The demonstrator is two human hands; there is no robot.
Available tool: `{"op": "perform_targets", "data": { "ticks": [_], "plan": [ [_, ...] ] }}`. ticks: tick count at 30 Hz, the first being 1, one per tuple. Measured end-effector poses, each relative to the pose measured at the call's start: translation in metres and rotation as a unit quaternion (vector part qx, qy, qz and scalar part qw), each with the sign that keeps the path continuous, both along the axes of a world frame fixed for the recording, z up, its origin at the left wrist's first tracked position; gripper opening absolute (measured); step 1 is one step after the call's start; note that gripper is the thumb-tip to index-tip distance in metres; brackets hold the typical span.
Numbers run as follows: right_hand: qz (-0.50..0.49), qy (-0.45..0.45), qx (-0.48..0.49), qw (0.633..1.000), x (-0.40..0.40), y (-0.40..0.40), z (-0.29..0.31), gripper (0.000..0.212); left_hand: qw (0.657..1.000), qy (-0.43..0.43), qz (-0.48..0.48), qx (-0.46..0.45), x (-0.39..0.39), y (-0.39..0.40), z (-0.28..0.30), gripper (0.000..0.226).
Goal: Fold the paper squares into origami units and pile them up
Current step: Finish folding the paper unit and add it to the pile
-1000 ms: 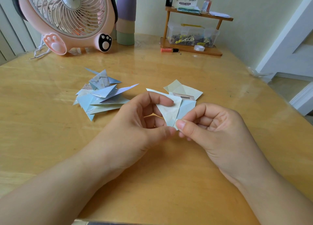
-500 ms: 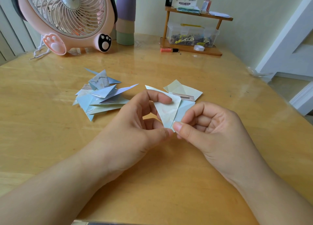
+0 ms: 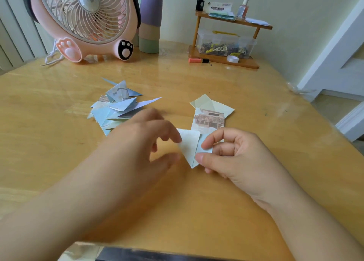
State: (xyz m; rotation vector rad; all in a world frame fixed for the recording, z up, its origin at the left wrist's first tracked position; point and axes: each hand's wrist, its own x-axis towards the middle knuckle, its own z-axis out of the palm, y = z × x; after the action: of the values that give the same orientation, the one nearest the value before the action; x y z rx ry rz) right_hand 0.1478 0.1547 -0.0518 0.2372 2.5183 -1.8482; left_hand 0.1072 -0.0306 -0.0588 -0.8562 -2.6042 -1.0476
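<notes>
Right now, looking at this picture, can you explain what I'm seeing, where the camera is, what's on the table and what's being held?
There is no machine: these are a person's two bare hands, seen from a camera worn on the head, looking down at a wooden table. The right hand pinches a half-folded paper unit between thumb and forefinger. The left hand is blurred, its fingers apart beside the paper. A pile of folded units lies on the left; unfolded paper squares lie behind the hands. A pink fan and a small wooden shelf stand at the back.
</notes>
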Motion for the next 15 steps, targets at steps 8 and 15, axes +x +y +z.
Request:
{"op": "perform_targets", "data": {
  "ticks": [8, 15],
  "plan": [
    [0.045, 0.057, 0.236, 0.969, 0.003, 0.002, -0.008, 0.015, 0.982, 0.075, -0.122, -0.124, 0.035, -0.005, -0.040, 0.045],
    [0.042, 0.090, 0.299, 0.949, 0.003, 0.008, -0.011, 0.011, 0.980, 0.070, -0.113, -0.148, 0.039, -0.003, -0.038, 0.047]
  ]
}}
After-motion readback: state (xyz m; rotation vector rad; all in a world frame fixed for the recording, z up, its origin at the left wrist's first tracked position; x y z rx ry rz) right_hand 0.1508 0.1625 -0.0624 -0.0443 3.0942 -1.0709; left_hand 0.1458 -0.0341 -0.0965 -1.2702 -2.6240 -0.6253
